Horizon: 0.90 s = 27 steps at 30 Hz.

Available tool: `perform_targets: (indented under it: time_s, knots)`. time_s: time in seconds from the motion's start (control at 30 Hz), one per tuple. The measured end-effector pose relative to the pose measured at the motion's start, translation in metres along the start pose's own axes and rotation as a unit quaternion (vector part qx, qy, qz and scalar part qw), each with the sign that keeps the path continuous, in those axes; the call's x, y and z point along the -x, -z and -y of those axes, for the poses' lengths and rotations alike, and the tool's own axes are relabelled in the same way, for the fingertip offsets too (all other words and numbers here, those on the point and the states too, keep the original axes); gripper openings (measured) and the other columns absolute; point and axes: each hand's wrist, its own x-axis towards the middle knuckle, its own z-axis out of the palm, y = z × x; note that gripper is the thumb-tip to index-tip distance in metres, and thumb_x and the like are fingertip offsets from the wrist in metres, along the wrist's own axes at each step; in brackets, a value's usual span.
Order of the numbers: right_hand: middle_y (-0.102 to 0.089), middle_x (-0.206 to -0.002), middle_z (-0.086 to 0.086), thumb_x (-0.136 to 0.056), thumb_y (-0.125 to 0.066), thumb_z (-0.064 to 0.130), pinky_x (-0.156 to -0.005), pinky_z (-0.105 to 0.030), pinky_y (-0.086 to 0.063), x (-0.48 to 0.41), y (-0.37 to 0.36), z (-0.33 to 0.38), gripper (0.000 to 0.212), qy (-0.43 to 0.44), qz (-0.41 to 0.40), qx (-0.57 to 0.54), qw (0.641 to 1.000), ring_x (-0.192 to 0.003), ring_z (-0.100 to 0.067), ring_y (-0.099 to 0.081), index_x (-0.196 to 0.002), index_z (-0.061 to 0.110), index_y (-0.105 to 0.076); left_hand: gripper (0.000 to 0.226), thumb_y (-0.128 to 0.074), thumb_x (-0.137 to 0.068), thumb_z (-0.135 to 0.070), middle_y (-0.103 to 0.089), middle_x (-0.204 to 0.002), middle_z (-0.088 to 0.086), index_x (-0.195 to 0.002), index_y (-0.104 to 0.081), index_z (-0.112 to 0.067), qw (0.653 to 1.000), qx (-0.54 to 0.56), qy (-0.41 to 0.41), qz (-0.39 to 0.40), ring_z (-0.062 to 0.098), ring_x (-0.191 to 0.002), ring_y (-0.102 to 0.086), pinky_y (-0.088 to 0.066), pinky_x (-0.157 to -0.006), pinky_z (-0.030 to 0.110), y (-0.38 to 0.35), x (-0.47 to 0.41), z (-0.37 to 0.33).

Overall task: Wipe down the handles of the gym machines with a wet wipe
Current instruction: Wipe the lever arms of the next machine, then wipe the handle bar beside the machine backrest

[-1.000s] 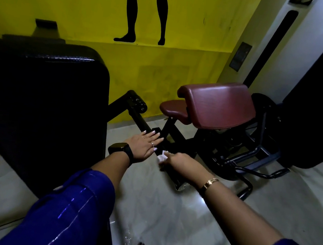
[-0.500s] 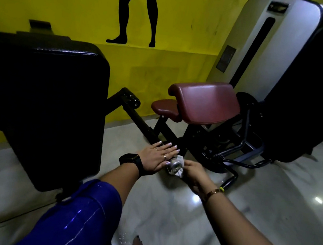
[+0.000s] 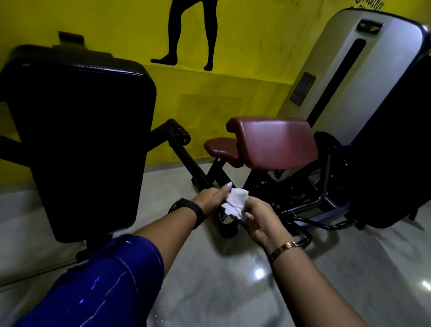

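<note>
White wet wipe (image 3: 237, 201), crumpled, draped over chrome end of slanting black handle (image 3: 190, 160)

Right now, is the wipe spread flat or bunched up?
Bunched up: the wipe is crumpled in folds against the handle, pinched by the right hand.

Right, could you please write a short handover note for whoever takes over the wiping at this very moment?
Left hand: rests on the black handle bar near its end; whether its fingers curl round it is not visible.
Right hand: grips the wet wipe, bunched against the bar's chrome end cap.
Done: the wipe is on this handle's end; how much of the bar is already clean cannot be told.
Left: finish this bar, then the handles of the maroon-padded machine beside it.
</note>
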Motion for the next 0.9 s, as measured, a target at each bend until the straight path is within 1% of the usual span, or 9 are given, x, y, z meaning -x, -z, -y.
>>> perform_targets:
  time_s: [0.07, 0.17, 0.27, 0.37, 0.47, 0.6, 0.63, 0.73, 0.9]
  knots:
    - [-0.064, -0.076, -0.019, -0.079, -0.030, -0.017, -0.046, -0.022, -0.051, 0.002, -0.004, 0.005, 0.035, 0.013, 0.034, -0.004, 0.999, -0.054, -0.022, -0.065, -0.092, -0.008, -0.061, 0.065, -0.038, -0.093, -0.062, -0.070, -0.110, 0.013, -0.109, -0.073, -0.010, 0.993, 0.102, -0.010, -0.052, 0.028, -0.103, -0.063, -0.047, -0.096, 0.036, -0.001, -0.003, -0.008]
    - [-0.063, -0.073, -0.016, -0.083, -0.039, -0.020, -0.046, -0.020, -0.050, 0.002, -0.004, 0.012, 0.029, 0.051, 0.081, 0.055, 0.994, -0.049, -0.015, -0.064, -0.095, -0.004, -0.060, 0.035, -0.055, -0.098, -0.035, -0.069, -0.095, 0.010, -0.105, -0.073, -0.006, 0.980, 0.177, -0.030, -0.088, 0.015, -0.080, -0.062, -0.050, -0.074, 0.024, 0.001, -0.004, -0.020]
    - [-0.068, -0.065, -0.011, -0.085, -0.044, -0.021, -0.050, -0.022, -0.053, -0.002, -0.003, 0.018, 0.023, 0.097, 0.132, 0.077, 0.983, -0.054, -0.017, -0.067, -0.095, -0.005, -0.058, 0.020, -0.069, -0.090, -0.017, -0.068, -0.094, 0.008, -0.106, -0.069, -0.004, 0.976, 0.195, -0.052, -0.077, 0.011, -0.085, -0.063, -0.051, -0.071, 0.014, 0.005, 0.000, -0.029]
    - [-0.065, -0.082, -0.017, -0.085, -0.052, -0.016, -0.056, -0.026, -0.053, -0.005, -0.002, 0.026, 0.026, 0.139, 0.165, 0.102, 0.971, -0.065, -0.022, -0.064, -0.110, -0.008, -0.053, 0.023, -0.072, -0.086, -0.006, -0.068, -0.091, 0.010, -0.109, -0.067, -0.001, 0.974, 0.193, -0.048, -0.105, 0.014, -0.081, -0.065, -0.053, -0.072, 0.019, 0.010, 0.006, -0.032]
    - [-0.061, -0.091, -0.008, -0.084, -0.060, -0.009, -0.062, -0.027, -0.050, -0.008, 0.001, 0.027, 0.028, 0.202, 0.154, 0.170, 0.952, -0.074, -0.019, -0.059, -0.108, 0.005, -0.053, 0.010, -0.069, -0.089, -0.008, -0.067, -0.080, 0.003, -0.098, -0.068, -0.004, 0.966, 0.198, -0.036, -0.160, 0.011, -0.074, -0.063, -0.052, -0.071, 0.022, 0.014, 0.013, -0.032]
    - [-0.063, -0.104, -0.010, -0.074, -0.069, 0.002, -0.080, -0.045, -0.055, -0.009, 0.002, 0.024, 0.030, 0.325, 0.146, 0.284, 0.890, -0.090, -0.026, -0.064, -0.091, 0.026, -0.060, 0.017, -0.068, -0.091, -0.017, -0.067, -0.086, 0.008, -0.093, -0.068, 0.000, 0.941, 0.209, -0.012, -0.266, 0.016, -0.080, -0.062, -0.047, -0.061, 0.016, 0.017, 0.029, -0.033]
    - [-0.064, -0.103, -0.010, -0.073, -0.068, 0.003, -0.081, -0.041, -0.055, -0.008, 0.003, 0.023, 0.029, 0.353, 0.147, 0.302, 0.873, -0.089, -0.023, -0.064, -0.090, 0.027, -0.062, 0.018, -0.068, -0.091, -0.017, -0.069, -0.092, 0.012, -0.092, -0.068, 0.001, 0.934, 0.216, -0.008, -0.285, 0.019, -0.086, -0.063, -0.048, -0.065, 0.018, 0.016, 0.032, -0.031]
    - [-0.061, -0.106, -0.011, -0.077, -0.064, -0.007, -0.074, -0.003, -0.040, 0.002, 0.003, 0.021, 0.034, 0.438, 0.162, 0.363, 0.806, -0.086, -0.008, -0.055, -0.104, 0.014, -0.069, 0.015, -0.069, -0.090, -0.018, -0.070, -0.105, 0.022, -0.087, -0.069, -0.003, 0.915, 0.240, -0.005, -0.323, 0.027, -0.101, -0.065, -0.053, -0.085, 0.034, 0.012, 0.044, -0.030]
    - [-0.056, -0.102, -0.011, -0.081, -0.064, -0.005, -0.071, -0.007, -0.037, 0.014, 0.005, 0.010, 0.025, 0.502, 0.209, 0.385, 0.746, -0.088, -0.018, -0.055, -0.102, 0.007, -0.071, 0.016, -0.067, -0.092, -0.025, -0.071, -0.095, 0.018, -0.082, -0.069, -0.012, 0.899, 0.234, 0.007, -0.371, 0.032, -0.097, -0.068, -0.054, -0.091, 0.048, 0.005, 0.074, -0.021]
